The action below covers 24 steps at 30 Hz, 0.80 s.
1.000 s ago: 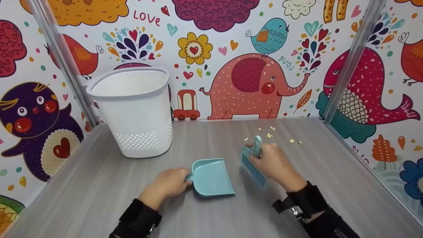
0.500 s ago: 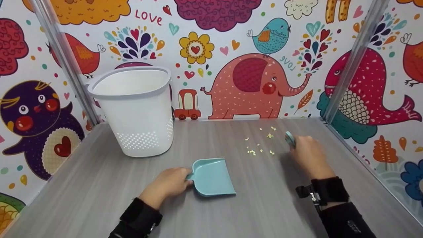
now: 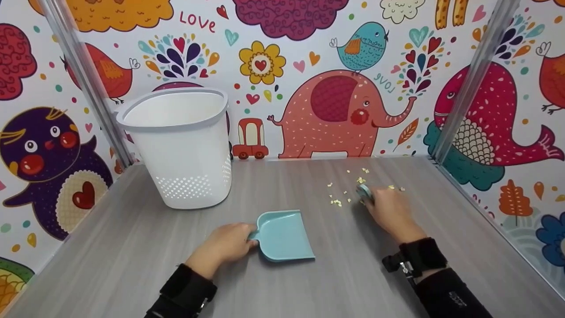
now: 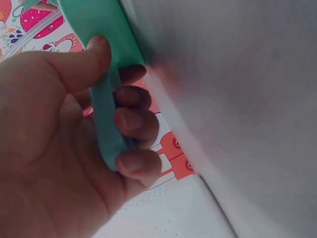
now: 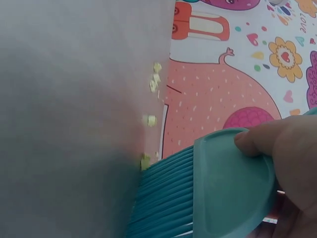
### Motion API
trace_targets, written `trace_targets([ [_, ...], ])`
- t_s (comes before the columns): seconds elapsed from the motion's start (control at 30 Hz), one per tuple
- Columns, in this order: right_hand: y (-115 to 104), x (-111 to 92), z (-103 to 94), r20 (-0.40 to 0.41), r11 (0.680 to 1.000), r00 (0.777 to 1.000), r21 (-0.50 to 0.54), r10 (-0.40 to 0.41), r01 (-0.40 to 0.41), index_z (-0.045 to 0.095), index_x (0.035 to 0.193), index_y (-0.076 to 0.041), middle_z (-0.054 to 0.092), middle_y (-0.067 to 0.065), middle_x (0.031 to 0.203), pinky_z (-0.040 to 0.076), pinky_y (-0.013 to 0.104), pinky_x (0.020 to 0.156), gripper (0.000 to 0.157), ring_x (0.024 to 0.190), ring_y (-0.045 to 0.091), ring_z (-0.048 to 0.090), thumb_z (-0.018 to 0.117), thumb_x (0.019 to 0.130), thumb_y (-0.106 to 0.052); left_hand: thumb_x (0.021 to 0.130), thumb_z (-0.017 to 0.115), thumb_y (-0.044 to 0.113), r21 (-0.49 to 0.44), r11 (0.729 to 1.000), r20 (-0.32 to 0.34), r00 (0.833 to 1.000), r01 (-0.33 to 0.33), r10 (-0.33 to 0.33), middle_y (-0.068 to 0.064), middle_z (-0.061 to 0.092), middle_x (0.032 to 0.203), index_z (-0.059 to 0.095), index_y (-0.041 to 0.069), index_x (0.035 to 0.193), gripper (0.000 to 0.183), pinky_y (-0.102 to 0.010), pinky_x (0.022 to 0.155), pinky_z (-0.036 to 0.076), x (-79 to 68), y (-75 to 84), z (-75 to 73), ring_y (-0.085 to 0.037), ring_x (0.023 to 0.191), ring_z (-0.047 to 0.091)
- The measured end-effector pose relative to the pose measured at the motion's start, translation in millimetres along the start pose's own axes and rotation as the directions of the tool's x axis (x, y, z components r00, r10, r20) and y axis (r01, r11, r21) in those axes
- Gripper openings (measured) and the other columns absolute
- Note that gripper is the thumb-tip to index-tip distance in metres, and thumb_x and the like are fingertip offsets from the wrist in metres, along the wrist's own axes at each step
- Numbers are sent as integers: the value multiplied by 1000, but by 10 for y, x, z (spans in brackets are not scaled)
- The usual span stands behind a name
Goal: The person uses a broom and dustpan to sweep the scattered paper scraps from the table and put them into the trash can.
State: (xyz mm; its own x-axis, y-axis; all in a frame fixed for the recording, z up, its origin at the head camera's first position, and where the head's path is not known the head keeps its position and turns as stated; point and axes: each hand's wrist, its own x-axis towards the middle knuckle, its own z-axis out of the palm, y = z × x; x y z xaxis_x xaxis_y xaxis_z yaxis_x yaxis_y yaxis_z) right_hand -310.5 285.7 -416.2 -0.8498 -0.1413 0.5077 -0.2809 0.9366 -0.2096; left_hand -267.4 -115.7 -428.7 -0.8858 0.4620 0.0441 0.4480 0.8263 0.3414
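Observation:
My left hand (image 3: 226,244) grips the handle of a light teal dustpan (image 3: 284,236), fingers curled round it in the left wrist view. The pan lies on the grey table with its straight edge facing right. In my right hand (image 3: 392,212) is a teal hand brush (image 5: 235,186), with the thumb pressed on its body. Its bristles (image 5: 166,191) meet the table beside pale yellow scraps (image 5: 151,120). Several more scraps (image 3: 337,202) lie scattered between the brush and the dustpan, and behind the brush. From the head view the bristles are mostly hidden by the hand.
A tall white wastebasket (image 3: 190,154) with a grey rim stands at the back left of the table (image 3: 282,291). Walls with cartoon prints (image 3: 326,115) enclose the back and sides, with metal posts (image 3: 474,84) at the corners.
My right hand swings the brush from near the dustpan out to the right, then back left to the scraps. Some scraps now lie closer to the dustpan. The left hand stays still.

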Motion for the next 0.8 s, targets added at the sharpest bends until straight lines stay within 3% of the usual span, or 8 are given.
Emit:
trace_targets([
  [0.13, -54, -7, 52, -21, 998, 999, 38, -48, 49, 77, 101, -1, 76, 17, 88, 57, 54, 71, 10, 76, 32, 70, 82, 92, -4, 100, 74, 15, -8, 1000, 3, 1000, 5, -5, 2, 40, 75, 59, 12, 88, 19, -42, 69, 40, -4, 6, 0, -19, 74, 46],
  [0.33, -113, -9, 73, 28, 993, 998, 110, -48, 44, 79, 123, -7, 79, 15, 98, 60, 51, 76, 30, 78, 26, 69, 82, 93, -5, 100, 74, 15, -19, 1000, 9, 1000, 15, -15, 1, 42, 76, 62, 10, 90, 17, -44, 71, 41, -5, 18, -10, -20, 75, 47],
  [0.57, -185, 2, -21, 146, 982, 986, 180, -83, 56, 79, 127, -12, 79, 10, 114, 61, 49, 87, 33, 85, 18, 68, 81, 95, -5, 101, 73, 14, -17, 1000, 14, 1000, 22, -22, 1, 42, 76, 62, 10, 91, 16, -44, 71, 41, 1, 24, -10, -20, 75, 47],
  [0.8, -329, -17, -209, 311, 974, 943, 221, -116, 47, 79, 128, -16, 79, 6, 114, 62, 45, 86, 35, 86, 16, 69, 82, 94, -8, 101, 73, 14, -7, 1000, 13, 1000, 4, -4, 1, 43, 76, 61, 11, 89, 17, -44, 71, 42, 15, 12, 5, -20, 76, 47],
])
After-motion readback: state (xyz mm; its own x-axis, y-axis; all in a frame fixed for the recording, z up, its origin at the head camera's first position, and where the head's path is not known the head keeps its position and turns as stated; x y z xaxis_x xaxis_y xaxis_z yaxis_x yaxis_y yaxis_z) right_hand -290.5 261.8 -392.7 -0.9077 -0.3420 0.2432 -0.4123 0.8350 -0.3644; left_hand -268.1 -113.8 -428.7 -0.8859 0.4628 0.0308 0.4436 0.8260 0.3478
